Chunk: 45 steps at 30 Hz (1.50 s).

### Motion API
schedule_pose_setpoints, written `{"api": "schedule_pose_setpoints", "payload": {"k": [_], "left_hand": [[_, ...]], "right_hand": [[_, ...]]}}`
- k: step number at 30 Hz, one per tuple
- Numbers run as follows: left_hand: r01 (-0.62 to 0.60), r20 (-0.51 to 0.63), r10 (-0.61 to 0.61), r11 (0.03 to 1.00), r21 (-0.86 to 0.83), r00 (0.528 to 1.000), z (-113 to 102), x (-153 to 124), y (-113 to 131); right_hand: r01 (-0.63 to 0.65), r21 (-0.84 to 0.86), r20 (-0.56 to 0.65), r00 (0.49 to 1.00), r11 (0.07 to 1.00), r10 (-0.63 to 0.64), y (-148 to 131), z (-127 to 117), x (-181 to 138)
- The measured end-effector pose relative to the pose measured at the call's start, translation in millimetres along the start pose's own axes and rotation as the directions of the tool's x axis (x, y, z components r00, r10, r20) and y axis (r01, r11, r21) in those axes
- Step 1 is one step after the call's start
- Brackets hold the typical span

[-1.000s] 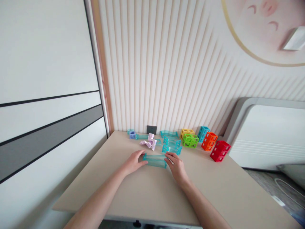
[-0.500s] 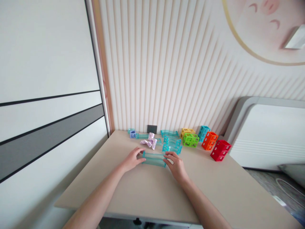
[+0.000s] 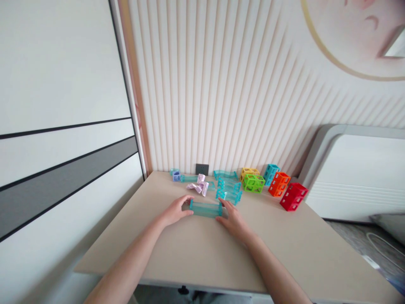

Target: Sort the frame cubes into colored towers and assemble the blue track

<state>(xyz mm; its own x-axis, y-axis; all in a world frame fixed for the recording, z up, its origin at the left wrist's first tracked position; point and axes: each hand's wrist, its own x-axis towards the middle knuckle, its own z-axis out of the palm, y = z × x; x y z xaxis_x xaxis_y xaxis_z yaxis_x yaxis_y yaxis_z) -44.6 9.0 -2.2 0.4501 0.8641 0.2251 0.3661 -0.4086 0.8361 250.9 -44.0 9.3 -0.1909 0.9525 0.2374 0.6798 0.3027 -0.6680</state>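
Between my hands lies a straight, see-through teal track piece (image 3: 206,209) with raised ends, on the beige tabletop. My left hand (image 3: 177,210) grips its left end between thumb and fingers. At the other end is my right hand (image 3: 232,217), its thumb and fingers closed about the right end. Just beyond it sit several curved teal track pieces (image 3: 229,190) in a row. Light purple angular blocks (image 3: 201,185) lie behind the held piece, beside more teal pieces (image 3: 189,178) and a small blue-purple cube block (image 3: 176,176).
Toward the back right stand open-sided blocks: yellow (image 3: 248,173), green (image 3: 254,183), blue (image 3: 271,174), orange (image 3: 279,184) and red (image 3: 293,196). A dark socket (image 3: 202,169) is on the ribbed wall behind. A white cabinet (image 3: 63,169) borders the table's left side.
The right end of the teal track piece has come round so it lies more level. My right hand has shifted its fingers around that end; my left hand is nearly still.
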Motion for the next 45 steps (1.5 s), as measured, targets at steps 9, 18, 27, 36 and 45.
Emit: {"api": "schedule_pose_setpoints", "payload": {"k": [9,18,27,36,45], "left_hand": [[0.014,0.012,-0.014,1.0,-0.001,1.0,-1.1,1.1,-1.0],[-0.032,-0.039,0.033,0.999,0.036,0.999,-0.6,-0.5,-2.9],[-0.035,-0.237,0.106,0.958,0.285,0.966,-11.2,50.5,-14.3],[-0.01,-0.192,0.107,0.896,0.443,0.976,-6.8,71.9,-17.2],[-0.003,-0.281,0.17,0.86,0.51,0.945,-35.8,41.6,-12.4]], "right_hand": [[-0.062,0.004,0.037,0.997,0.998,0.061,3.7,-4.2,5.4],[-0.061,0.019,0.01,0.998,0.998,0.06,7.0,-3.5,5.4],[-0.063,0.03,0.0,0.998,0.998,0.063,10.3,1.2,5.7],[-0.029,-0.017,0.004,1.0,0.999,0.029,11.3,1.3,5.1],[0.003,-0.025,0.002,1.0,1.0,-0.003,10.7,-0.1,4.9]]}}
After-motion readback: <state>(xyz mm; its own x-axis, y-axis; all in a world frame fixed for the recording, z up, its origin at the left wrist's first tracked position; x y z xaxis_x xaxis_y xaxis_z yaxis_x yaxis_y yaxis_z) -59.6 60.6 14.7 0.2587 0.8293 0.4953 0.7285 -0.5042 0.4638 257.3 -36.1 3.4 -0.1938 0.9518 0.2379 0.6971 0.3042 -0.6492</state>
